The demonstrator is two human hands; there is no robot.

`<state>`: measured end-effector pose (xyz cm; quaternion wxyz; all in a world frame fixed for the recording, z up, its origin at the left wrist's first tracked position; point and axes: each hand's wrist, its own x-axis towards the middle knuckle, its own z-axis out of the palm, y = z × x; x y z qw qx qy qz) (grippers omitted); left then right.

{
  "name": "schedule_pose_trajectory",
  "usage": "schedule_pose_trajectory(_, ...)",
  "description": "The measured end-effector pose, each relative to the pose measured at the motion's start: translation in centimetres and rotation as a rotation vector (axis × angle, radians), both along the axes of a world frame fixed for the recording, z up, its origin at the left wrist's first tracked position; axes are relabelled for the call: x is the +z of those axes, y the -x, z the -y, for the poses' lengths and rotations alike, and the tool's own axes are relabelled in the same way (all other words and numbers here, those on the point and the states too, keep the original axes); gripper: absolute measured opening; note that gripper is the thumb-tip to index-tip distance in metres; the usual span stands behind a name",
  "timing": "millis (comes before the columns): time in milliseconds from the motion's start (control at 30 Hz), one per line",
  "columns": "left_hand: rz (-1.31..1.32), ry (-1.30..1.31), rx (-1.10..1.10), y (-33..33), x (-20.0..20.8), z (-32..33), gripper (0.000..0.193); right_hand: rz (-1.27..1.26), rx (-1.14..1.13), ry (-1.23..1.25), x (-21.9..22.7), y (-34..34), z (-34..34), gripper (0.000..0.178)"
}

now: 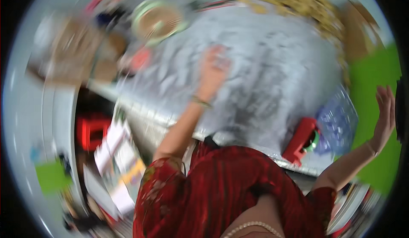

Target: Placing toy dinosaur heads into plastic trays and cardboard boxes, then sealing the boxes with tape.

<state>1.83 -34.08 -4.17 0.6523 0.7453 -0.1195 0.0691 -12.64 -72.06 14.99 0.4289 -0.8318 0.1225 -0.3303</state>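
My left hand point(216, 65) reaches out over the silver-grey covered table point(260, 80), with a bracelet at its wrist. Motion smears its fingers, so whether it pinches anything does not show. Out to the far right, my right hand point(384, 114) is raised with fingers stretched out and apart from any held thing. It is beside a black object point(399, 110) cut off by the picture's rim, in front of a bright green surface point(379, 74). I cannot tell whether the hand touches either one.
A pile of yellowish pieces point(298, 1) covers the back right. A pale green round basket point(157, 23) stands back left, near cardboard boxes point(74, 50). At front right lie a red tape dispenser point(300, 141) and a clear bluish plastic bag point(338, 121). A red stool point(91, 132) sits lower left.
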Motion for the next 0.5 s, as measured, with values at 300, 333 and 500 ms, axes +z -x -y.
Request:
schedule_pose_trajectory(300, -0.150, -0.491, 0.751, 26.2, -2.0, -15.1, 0.033, -0.468, 1.168, -0.362, -12.6, -7.5, -26.1, 0.026)
schedule_pose_trajectory(333, -0.202, -0.464, 0.889, 28.1, -1.7, -18.9, 0.030, -0.566, 1.306, -0.325, -13.9, -6.8, -29.3, 0.026)
schedule_pose_trajectory(500, -0.201, -0.175, 1.444, 41.6, 4.0, -34.8, 0.019, -0.936, 1.829, -0.212, -19.1, 0.6, -45.2, 0.022)
